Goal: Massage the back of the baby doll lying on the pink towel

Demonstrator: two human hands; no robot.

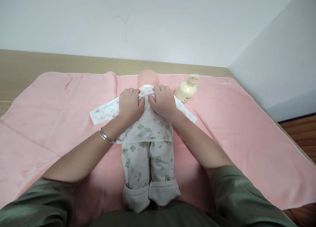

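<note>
Head view. The doll (148, 78) lies lengthwise on the pink cloth (247, 128), head toward the wall, trouser ends toward the person; no face shows, so it appears to lie face down. Status: the patterned shirt (148, 130) and the trousers (160, 161) are on, and both sleeves are spread outward. Contact at the upper back is judged to be in progress; no release is visible. The pump bottle (185, 89) stands just beyond the right-hand sleeve, untouched by either hand.

Left hand (130, 104): partly spread, fingers bent over one shoulder, thumb set apart and resting on the shirt back. A bracelet (106, 136) encircles the wrist.

Right hand (163, 101): same posture on the opposite shoulder, thumb angled inward. The thumbs are near each other but apart. Pressure under either palm cannot be determined.
</note>
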